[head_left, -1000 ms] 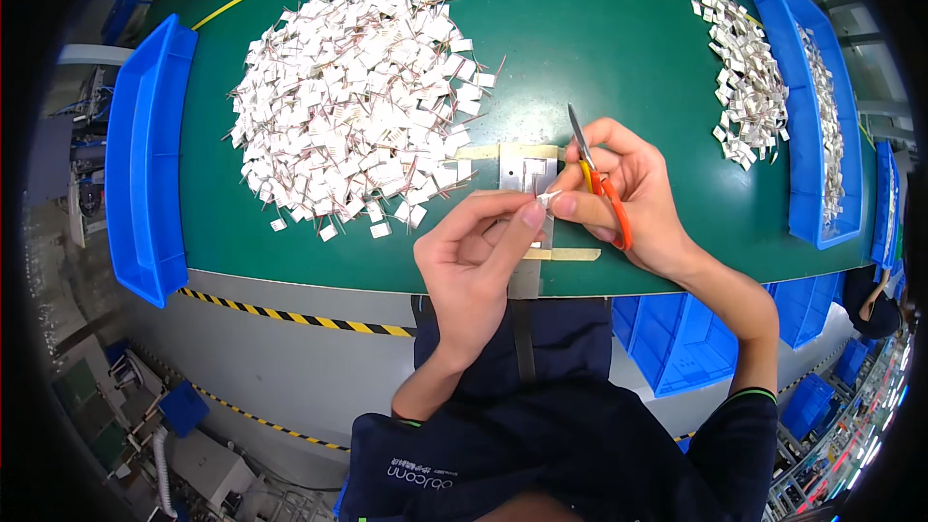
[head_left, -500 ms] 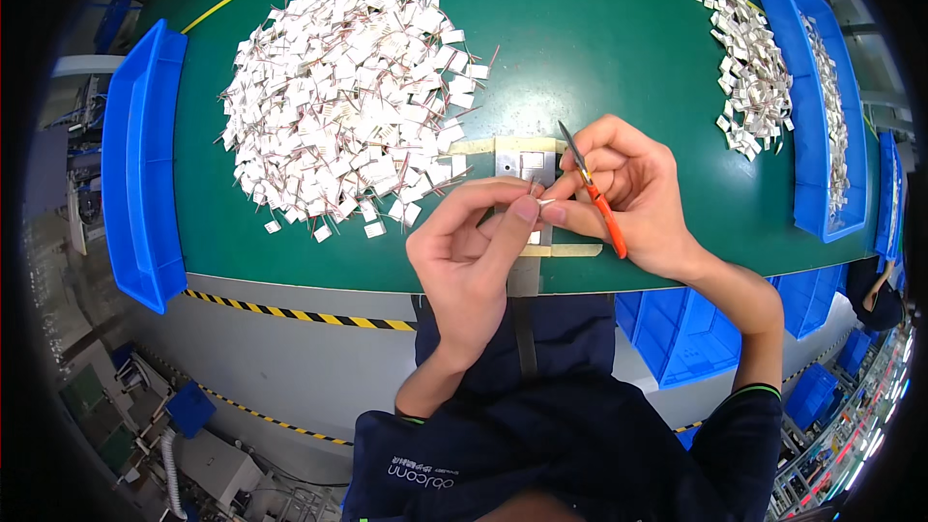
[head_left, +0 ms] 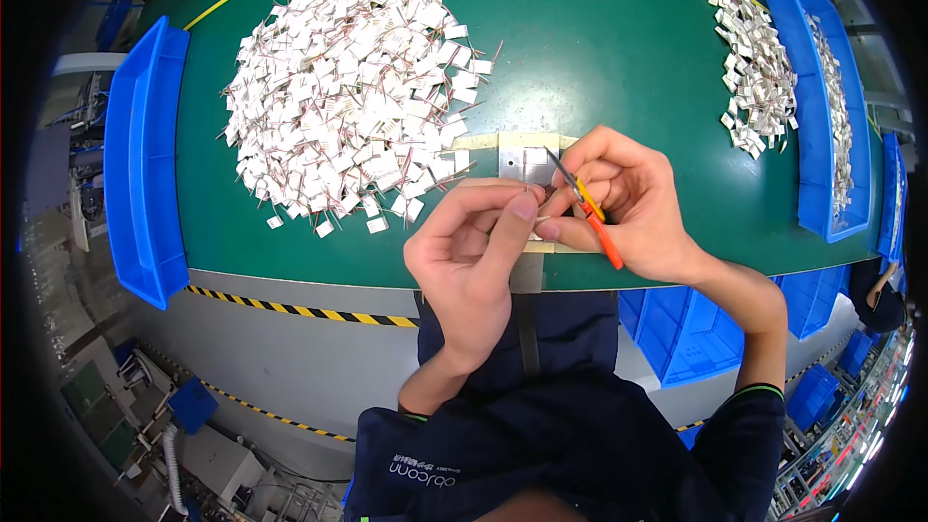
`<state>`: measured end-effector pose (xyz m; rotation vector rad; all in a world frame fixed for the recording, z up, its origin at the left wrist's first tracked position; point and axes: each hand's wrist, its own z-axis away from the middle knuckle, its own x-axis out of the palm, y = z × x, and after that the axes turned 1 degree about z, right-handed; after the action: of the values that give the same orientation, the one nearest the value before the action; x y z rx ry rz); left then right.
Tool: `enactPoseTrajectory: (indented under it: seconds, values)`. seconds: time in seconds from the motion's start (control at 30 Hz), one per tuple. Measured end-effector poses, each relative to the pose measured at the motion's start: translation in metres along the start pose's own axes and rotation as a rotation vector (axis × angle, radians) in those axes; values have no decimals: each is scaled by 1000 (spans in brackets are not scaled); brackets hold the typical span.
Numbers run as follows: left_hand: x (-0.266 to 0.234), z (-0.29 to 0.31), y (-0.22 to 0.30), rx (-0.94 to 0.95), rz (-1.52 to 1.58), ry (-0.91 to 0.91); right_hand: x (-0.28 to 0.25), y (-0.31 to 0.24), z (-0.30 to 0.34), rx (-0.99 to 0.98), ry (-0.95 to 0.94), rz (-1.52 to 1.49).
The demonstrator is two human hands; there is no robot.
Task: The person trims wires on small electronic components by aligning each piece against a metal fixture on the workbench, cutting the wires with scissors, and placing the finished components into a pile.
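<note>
Close together at the table's near edge, both my hands are at work over a small metal fixture plate (head_left: 512, 170). My left hand (head_left: 474, 246) is closed, thumb and index finger pinched on a small white wired part that my fingers mostly cover. Curled fingers of my right hand (head_left: 628, 203) grip a slim tool with dark pointed tips and orange and yellow handles (head_left: 601, 230), like tweezers or small snips. Its tips point up and to the left, away from the left fingertips. My right thumb and index finger also reach toward the small part.
A large pile of white wired parts (head_left: 338, 87) covers the green table (head_left: 580, 48) at left. A smaller pile (head_left: 754, 68) lies at right. Beside it stands a blue bin (head_left: 810, 126) holding more. Another blue bin (head_left: 135, 164) stands at the left edge. Tape strips (head_left: 471, 142) flank the fixture.
The tool in my right hand has tilted more to the left, and its yellow handle now shows. My fingertips have shifted slightly around the small part.
</note>
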<state>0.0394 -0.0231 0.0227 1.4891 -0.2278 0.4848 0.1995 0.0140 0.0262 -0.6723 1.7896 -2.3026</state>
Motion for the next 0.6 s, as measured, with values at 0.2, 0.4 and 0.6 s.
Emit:
enactPoseTrajectory:
  seconds: [0.2,0.4,0.6]
  values:
    - [1,2,-3,17,37,0,1,1,0,-28,-8,38]
    - [-3,4,-2,12,61,-19,-8,-15,-2,157,-121,-101]
    - [-10,7,2,-25,99,-70,-14,-19,-5,117,-361,-127]
